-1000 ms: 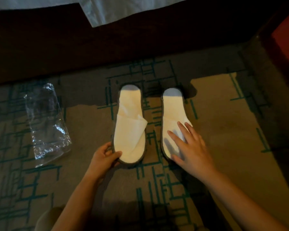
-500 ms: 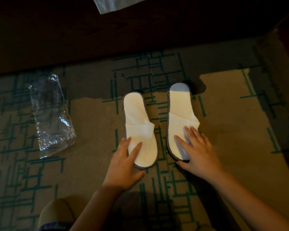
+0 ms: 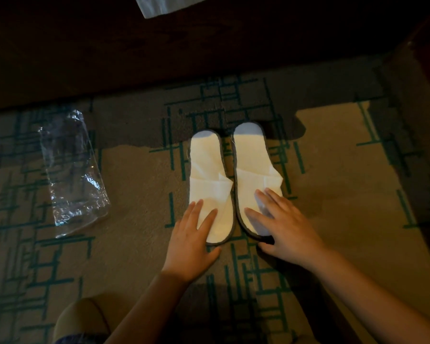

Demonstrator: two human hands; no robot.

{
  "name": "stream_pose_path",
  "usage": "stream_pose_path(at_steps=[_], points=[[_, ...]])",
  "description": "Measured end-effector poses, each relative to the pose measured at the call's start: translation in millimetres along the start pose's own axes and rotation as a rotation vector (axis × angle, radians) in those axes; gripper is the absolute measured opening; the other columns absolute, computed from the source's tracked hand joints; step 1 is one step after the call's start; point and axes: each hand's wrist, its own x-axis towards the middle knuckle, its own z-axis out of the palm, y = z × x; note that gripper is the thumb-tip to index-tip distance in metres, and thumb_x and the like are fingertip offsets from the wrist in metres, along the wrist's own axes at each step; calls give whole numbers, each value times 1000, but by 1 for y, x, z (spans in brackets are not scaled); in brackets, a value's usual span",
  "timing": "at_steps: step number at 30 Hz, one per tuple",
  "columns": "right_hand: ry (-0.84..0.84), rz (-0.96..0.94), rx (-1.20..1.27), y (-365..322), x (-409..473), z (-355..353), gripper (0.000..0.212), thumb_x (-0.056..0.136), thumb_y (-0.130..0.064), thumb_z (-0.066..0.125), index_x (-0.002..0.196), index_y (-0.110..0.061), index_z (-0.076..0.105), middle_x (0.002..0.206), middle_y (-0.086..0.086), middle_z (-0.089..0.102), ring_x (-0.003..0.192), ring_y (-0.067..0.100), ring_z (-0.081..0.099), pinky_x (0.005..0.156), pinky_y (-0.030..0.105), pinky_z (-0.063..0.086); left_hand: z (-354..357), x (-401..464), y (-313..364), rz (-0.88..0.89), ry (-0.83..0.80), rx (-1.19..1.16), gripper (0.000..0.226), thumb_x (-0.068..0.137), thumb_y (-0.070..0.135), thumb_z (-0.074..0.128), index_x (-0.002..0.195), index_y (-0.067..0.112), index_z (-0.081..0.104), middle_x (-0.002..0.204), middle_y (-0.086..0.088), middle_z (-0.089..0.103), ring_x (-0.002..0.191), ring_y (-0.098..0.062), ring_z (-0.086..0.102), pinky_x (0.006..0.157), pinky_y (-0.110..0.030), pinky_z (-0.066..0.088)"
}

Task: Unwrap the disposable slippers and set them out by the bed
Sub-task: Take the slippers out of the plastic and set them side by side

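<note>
step: lining up the pair, basically the last tidy-up by the look of it
left hand: fingers straight and flat, pressing the near end of the left slipper, gripping nothing
right hand: same deal, spread flat on the right slipper, nothing held
slippers: side by side on the patterned carpet, inner edges touching near the strap folds, far ends near the dark bed base
tip: I'd slide them with flat palms until the near ends sit level, the left one sits a bit nearer. Don't crush the folded uppers
plastic wrapper: lying well apart on the left, see-through, looks empty
watch out: thin soles could skid or buckle on the carpet pile
</note>
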Motion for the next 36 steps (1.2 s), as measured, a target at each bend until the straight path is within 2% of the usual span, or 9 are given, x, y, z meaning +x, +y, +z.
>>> stream_pose_path(at_steps=[3,5,8,13,18,23,31,36], points=[[42,2,-32,-1,-3,4,70,76,-36,67,139,-30,38,157,9,20,145,29,12,114,49,24,3,0,0,7,17,0,80,71,46,67,138,25,29,150,-15,32,138,-33,31,107,-50,36],[44,10,-38,-1,-1,4,68,76,-34,67,139,-30,40,156,9,24,145,30,15,113,47,24,5,1,-1,12,38,-4,77,70,41,70,136,23,36,146,-17,38,134,-35,37,105,-49,37],[34,14,-23,0,4,1,67,79,-35,64,141,-31,37,158,7,18,146,27,10,114,44,21,5,4,-2,11,60,-16,74,71,39,70,136,21,39,147,-17,37,135,-35,35,105,-43,27],[28,-2,-24,7,20,-9,68,80,-35,61,142,-30,34,158,7,16,147,26,6,116,43,17,0,21,-4,1,79,-35,73,74,39,68,138,22,37,149,-15,33,138,-34,30,109,-50,33],[-18,3,-55,15,44,-30,68,84,-39,57,144,-34,26,159,3,3,146,22,-5,118,39,9,-15,46,-6,-22,73,-37,72,76,36,67,139,20,37,152,-14,27,141,-32,23,114,-48,27],[-33,28,-33,21,66,-47,68,84,-39,58,143,-35,26,159,-1,2,146,20,-7,117,38,10,-24,72,-12,-13,111,-52,71,69,34,72,133,13,47,144,-22,39,134,-40,34,105,-56,38],[19,22,-30,31,86,-56,70,80,-40,63,142,-36,31,159,0,10,146,20,0,116,40,14,-34,95,-12,-53,75,-40,74,79,38,65,142,21,30,155,-11,19,144,-27,12,118,-42,21],[33,19,-45,34,93,-62,69,79,-40,63,141,-36,32,158,0,12,146,21,3,116,40,16,-38,103,-11,-73,93,-75,74,77,36,67,141,20,33,154,-12,22,144,-27,14,118,-42,22]])
